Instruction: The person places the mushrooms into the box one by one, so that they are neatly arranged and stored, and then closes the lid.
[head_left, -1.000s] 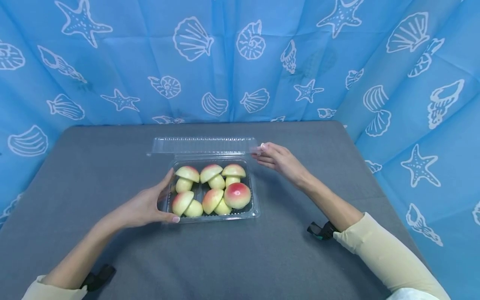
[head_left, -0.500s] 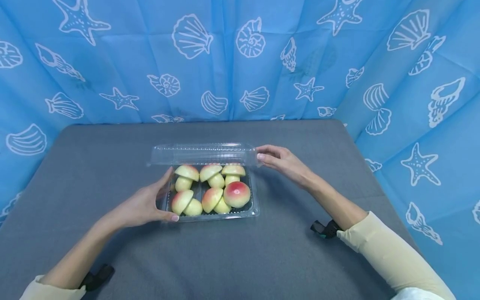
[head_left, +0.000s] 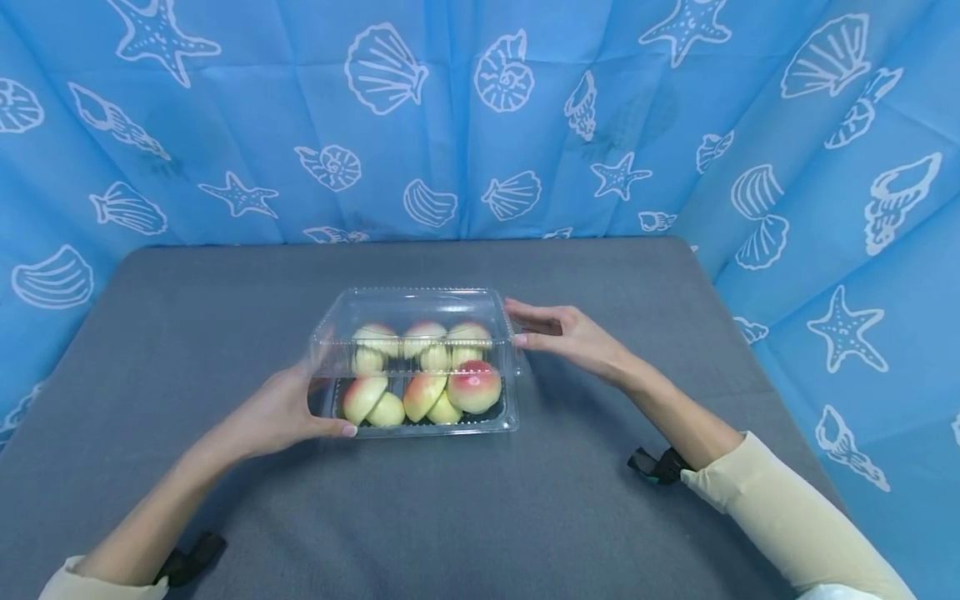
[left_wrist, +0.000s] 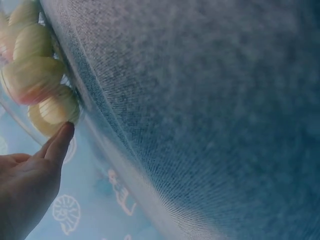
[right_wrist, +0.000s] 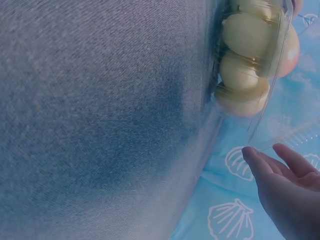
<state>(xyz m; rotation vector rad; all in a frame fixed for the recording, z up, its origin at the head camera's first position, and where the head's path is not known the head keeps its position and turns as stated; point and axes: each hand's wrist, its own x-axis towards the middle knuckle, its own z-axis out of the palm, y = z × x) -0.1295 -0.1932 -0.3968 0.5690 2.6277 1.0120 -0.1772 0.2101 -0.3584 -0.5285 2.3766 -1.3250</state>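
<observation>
A clear plastic clamshell box (head_left: 431, 430) stands on the table with several yellow, red-tinged toy mushrooms (head_left: 363, 398) in two rows. One at the front right shows its red cap upward. My left hand (head_left: 277, 412) holds the box's left end, thumb at the front corner and fingers toward the back. In the left wrist view, a fingertip is right at the mushrooms (left_wrist: 37, 75) by the wall. The hinged lid (head_left: 420, 302) leans forward, half lowered over the back row. My right hand (head_left: 573, 337) grips its right end between thumb and fingers.
Grey cloth covers the table (head_left: 480, 517). A blue curtain (head_left: 450, 108) with white shells and starfish hangs behind the table and along its right side. Black straps (head_left: 660, 467) with cameras sit on both wrists.
The lid has swung forward and down from behind the box to over the back row, the right hand moving with it. The left hand has stayed at the box's left end.
</observation>
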